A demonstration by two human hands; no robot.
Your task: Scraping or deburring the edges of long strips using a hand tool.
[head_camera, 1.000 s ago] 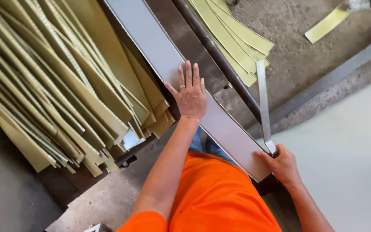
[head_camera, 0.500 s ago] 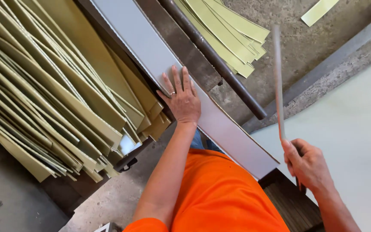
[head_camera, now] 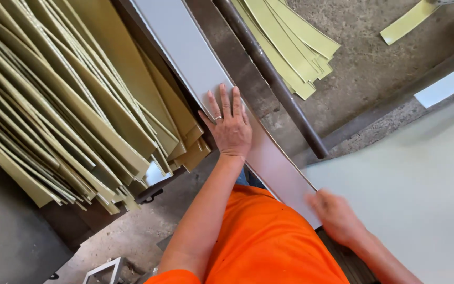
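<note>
My left hand (head_camera: 230, 127) lies flat, fingers spread, on a long pale grey sheet (head_camera: 185, 47) that runs from the top centre down towards my orange shirt. A ring shows on one finger. My right hand (head_camera: 337, 218) is blurred at the sheet's near end, by its right corner. I see no strip in it, and I cannot tell whether its fingers grip the sheet's edge. A narrow pale strip (head_camera: 447, 83) shows at the right edge, beyond a raised ledge.
A thick pile of long yellow-green strips (head_camera: 69, 105) fills the left side. A smaller pile (head_camera: 290, 47) lies on the concrete at top, with one loose strip (head_camera: 406, 22). A dark metal bar (head_camera: 274, 87) runs beside the sheet. A large pale panel (head_camera: 416, 205) lies at right.
My right hand held a narrow strip upright half a second ago; now the strip is gone from it and the hand has come down to the sheet's near end. My left hand stays flat on the sheet.
</note>
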